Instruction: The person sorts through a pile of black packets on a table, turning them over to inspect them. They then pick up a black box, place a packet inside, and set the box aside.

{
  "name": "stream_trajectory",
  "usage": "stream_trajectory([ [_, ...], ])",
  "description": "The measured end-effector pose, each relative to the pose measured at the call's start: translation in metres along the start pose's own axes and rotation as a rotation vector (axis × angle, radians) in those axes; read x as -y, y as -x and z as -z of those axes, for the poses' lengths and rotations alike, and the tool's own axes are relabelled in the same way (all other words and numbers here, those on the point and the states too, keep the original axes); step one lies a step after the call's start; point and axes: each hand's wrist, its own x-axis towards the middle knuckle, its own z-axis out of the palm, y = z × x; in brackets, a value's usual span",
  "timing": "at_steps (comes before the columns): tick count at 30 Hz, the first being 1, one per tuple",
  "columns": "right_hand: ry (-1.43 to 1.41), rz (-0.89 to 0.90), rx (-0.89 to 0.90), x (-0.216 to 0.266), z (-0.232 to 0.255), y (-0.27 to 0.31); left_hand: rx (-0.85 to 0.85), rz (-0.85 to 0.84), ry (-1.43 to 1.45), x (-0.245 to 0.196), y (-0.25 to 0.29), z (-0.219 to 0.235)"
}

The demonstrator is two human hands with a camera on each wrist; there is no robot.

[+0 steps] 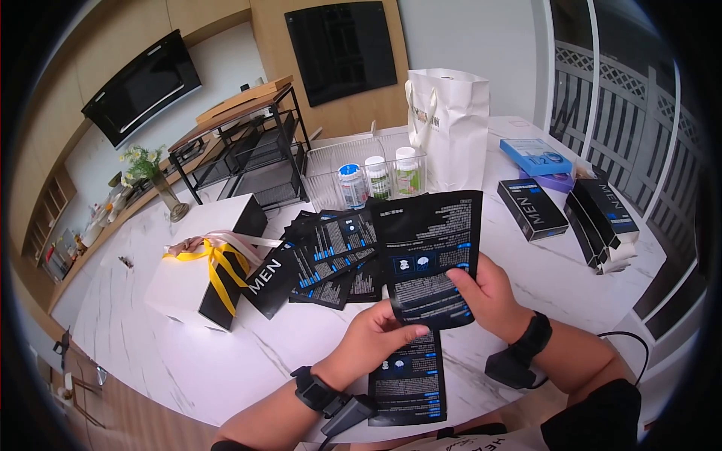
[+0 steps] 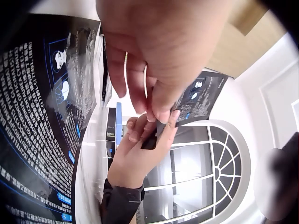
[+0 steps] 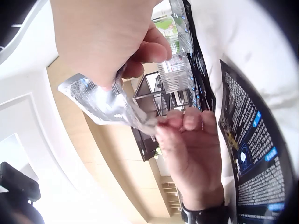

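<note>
Both hands hold one black sachet printed with white and blue text, raised above the white marble table. My left hand pinches its lower left corner; my right hand grips its right edge. In the left wrist view the left hand pinches the sachet corner. The right wrist view shows the right hand gripping the sachet's silvery back. Another black sachet lies flat under the hands. Several more sachets are fanned out behind.
A white and black gift box with a yellow ribbon stands at left. Behind are a clear bin holding three bottles, a white paper bag, black "MEN" boxes, and a blue box. A black shelf rack stands beyond the table.
</note>
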Motion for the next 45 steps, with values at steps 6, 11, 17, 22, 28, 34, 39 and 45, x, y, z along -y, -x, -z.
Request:
stream_trajectory([
  [6,-0.068,0.011,0.018,-0.003,-0.004,0.001,0.119,-0.093,-0.027,-0.008,0.009,0.0],
  [11,-0.431,-0.147,-0.059,-0.01,0.002,-0.005,-0.207,-0.217,-0.086,0.001,-0.007,0.017],
  [17,-0.368,-0.463,0.498,-0.015,-0.001,0.001,-0.351,-0.166,0.101,0.021,-0.017,0.04],
  [22,0.175,-0.654,0.83,0.013,0.0,-0.01,-0.374,-0.017,-0.042,0.009,-0.013,0.031],
  [28,0.357,-0.736,0.677,0.013,0.006,-0.013,-0.289,-0.134,-0.201,0.019,-0.016,0.039],
  [34,0.391,-0.424,0.449,-0.01,0.006,-0.005,-0.152,-0.069,-0.831,0.0,-0.007,0.024],
  [39,0.442,-0.285,0.409,-0.015,0.003,-0.004,-0.016,-0.19,-1.093,-0.003,-0.005,0.022],
  [45,0.677,0.267,0.082,-0.039,0.012,-0.017,0.005,-0.197,-1.096,-0.002,-0.004,0.018],
])
